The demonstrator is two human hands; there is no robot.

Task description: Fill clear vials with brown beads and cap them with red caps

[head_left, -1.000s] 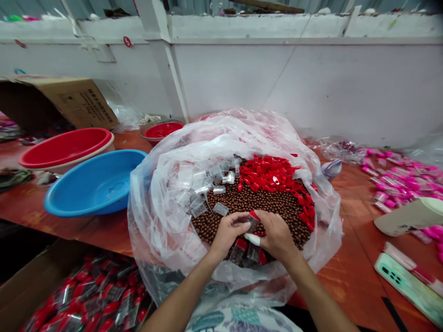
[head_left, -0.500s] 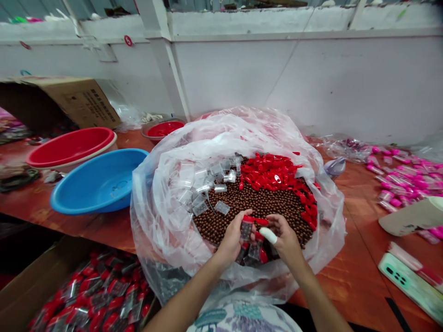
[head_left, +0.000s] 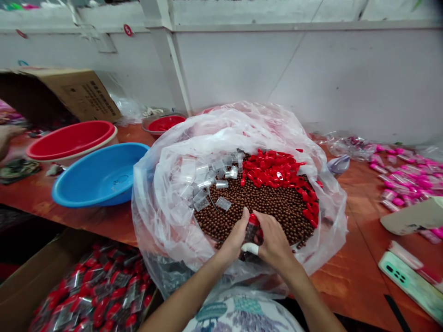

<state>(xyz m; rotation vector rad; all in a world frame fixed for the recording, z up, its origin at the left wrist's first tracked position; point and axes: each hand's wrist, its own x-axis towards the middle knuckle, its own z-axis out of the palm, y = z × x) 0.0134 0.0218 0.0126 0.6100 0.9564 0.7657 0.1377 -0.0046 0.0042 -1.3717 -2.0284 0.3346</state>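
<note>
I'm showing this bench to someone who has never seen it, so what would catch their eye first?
Most likely the big clear plastic bag at the centre, heaped with small brown balls, red caps at the far side and clear little tubes to the left. At its near edge the left hand and right hand meet around a red-capped tube. A blue basin sits left.

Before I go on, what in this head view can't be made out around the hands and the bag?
- Small red-capped tube: its body is hidden between the left hand and right hand.
- Basin under the plastic bag: covered by the bag's folds.
- Brown beads: depth hidden by their own pile.
- Cardboard box: print too small.
- Phone: cut by the right edge.
</note>
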